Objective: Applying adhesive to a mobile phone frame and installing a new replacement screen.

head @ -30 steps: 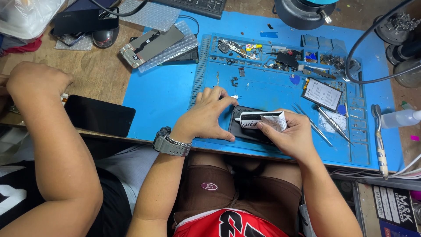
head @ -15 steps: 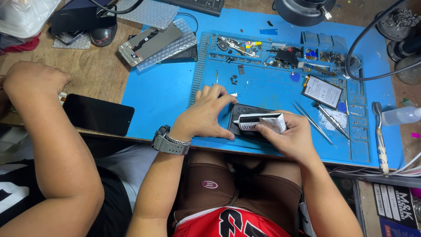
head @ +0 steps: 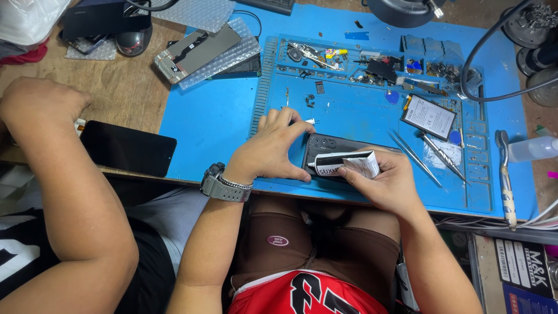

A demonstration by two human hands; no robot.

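A dark phone point(head: 323, 145) lies face down on the blue work mat point(head: 221, 116) near its front edge. My left hand point(head: 268, 148), with a grey wristwatch on the wrist, curls around the phone's left end and steadies it. My right hand point(head: 388, 183) pinches a small white glue tube point(head: 347, 164), its black nozzle pointing left and resting over the phone's lower edge. The phone's right part is hidden under the tube and my fingers.
Tweezers point(head: 414, 157), a screwdriver point(head: 442, 156), a phone battery point(head: 428, 116) and several small parts lie on the mat's right and back. A phone screen point(head: 196, 51) on bubble wrap lies back left. Another person's arm point(head: 64, 174) rests beside a black phone point(head: 127, 147).
My hands and the glue tube have barely shifted; the tube's nozzle stays at the phone's edge. The other person's arm has stayed put.
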